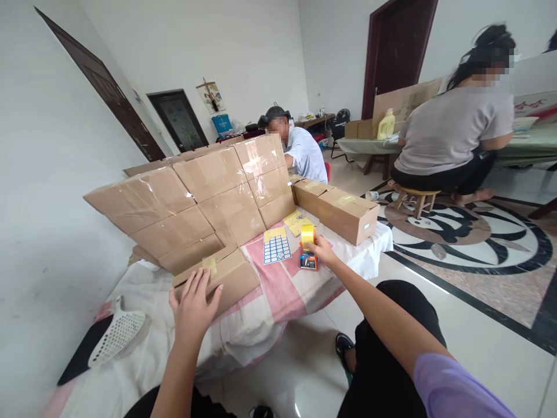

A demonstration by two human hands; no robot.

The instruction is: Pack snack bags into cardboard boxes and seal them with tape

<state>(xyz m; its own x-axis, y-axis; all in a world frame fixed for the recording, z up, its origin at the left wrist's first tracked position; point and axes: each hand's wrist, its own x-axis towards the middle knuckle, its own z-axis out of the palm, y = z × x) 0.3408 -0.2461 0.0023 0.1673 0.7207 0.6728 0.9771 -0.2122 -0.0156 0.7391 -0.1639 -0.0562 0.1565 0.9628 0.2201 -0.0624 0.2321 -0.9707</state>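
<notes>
My left hand (195,299) lies on the near end of a closed cardboard box (237,278), thumb apart and fingers stretched over the top beside a strip of tape. A tape dispenser (308,260) with a yellowish roll is in my right hand (321,251), fingers closed on its side, over the table's right part. Just left of it is a sheet of blue-bordered labels (277,248) with a yellow header. Behind that sheet lies a yellow card or sheet (297,222).
A wall of taped cardboard (217,200) stands across the table (282,293). More closed boxes (343,212) line the right edge. A white perforated paddle (117,337) lies at left. One person (307,152) sits behind the cardboard, another (456,128) on a stool at right.
</notes>
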